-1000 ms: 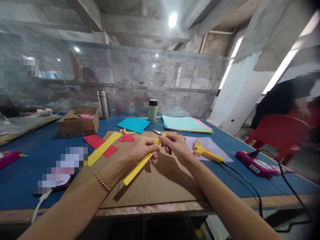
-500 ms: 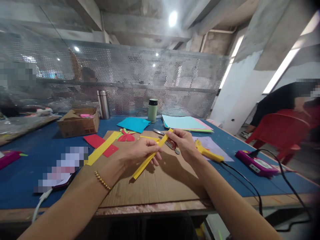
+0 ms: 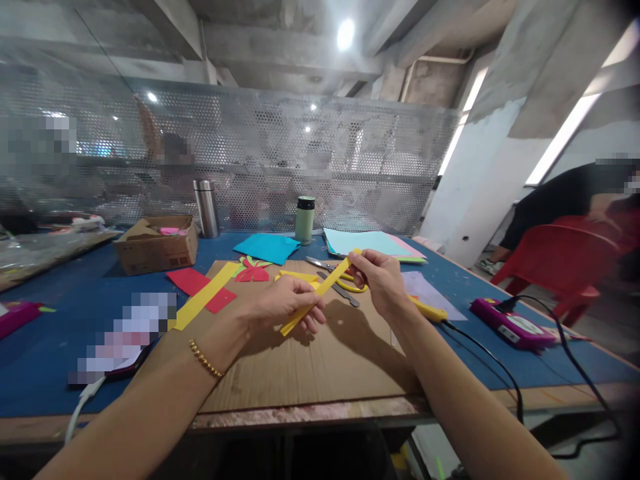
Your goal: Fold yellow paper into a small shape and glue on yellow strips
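Note:
A long yellow paper strip point(image 3: 332, 279) slants between my two hands above the cardboard sheet point(image 3: 280, 373). My left hand point(image 3: 293, 303) pinches it near its lower part, thumb on top, with the folded-looking end poking out below the fingers. At the strip's upper end, my right hand point(image 3: 377, 273) grips it between thumb and fingers. Behind the hands lie scissors point(image 3: 353, 288) with yellow handles, a dark metal blade-like tool point(image 3: 345, 293) and more yellow paper point(image 3: 295, 275). Left of them are red and green cut paper pieces point(image 3: 253, 270), a red sheet point(image 3: 187, 281) and another yellow strip point(image 3: 207, 297).
A yellow glue gun point(image 3: 429, 311) lies right, its cord leading off the table. Beyond are a purple box-shaped device point(image 3: 515, 327), stacked coloured paper point(image 3: 365, 243), blue paper point(image 3: 267, 248), a green bottle point(image 3: 305, 223), a steel flask point(image 3: 207, 210), a cardboard box point(image 3: 157, 250) and a phone point(image 3: 127, 343).
My right hand has moved up and to the right, drawing the yellow strip through my left fingers. Less of the strip sticks out below my left hand, and the scissors' handles now show.

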The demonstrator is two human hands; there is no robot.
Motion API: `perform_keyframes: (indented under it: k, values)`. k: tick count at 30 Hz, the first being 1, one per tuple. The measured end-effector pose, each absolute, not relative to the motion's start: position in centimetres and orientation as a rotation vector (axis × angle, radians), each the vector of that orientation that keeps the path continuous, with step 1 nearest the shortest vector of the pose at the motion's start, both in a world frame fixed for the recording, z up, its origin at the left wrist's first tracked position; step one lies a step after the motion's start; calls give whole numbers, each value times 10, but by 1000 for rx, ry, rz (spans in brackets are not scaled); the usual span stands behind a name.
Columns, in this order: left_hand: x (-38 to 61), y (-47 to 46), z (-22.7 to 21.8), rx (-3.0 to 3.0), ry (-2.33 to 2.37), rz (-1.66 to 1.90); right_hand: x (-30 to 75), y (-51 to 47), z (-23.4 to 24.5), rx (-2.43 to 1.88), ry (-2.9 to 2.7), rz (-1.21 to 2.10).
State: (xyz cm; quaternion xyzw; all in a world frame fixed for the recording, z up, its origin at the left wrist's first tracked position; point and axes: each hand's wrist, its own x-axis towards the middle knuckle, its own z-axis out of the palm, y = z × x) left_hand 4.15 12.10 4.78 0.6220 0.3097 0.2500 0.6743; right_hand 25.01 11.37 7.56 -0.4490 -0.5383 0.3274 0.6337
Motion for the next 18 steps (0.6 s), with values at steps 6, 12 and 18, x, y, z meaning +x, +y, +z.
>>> perform_keyframes:
  k: [6, 12, 18]
  values:
    - [40, 119, 46, 1383, 679, 573, 260, 117, 78, -1003, -1197, 738]
    - [40, 123, 50, 1439, 731, 516, 278, 121, 82, -977, -1138, 668]
    - [38, 123, 50, 1458, 741, 500, 294, 126, 84, -998, -1060, 596]
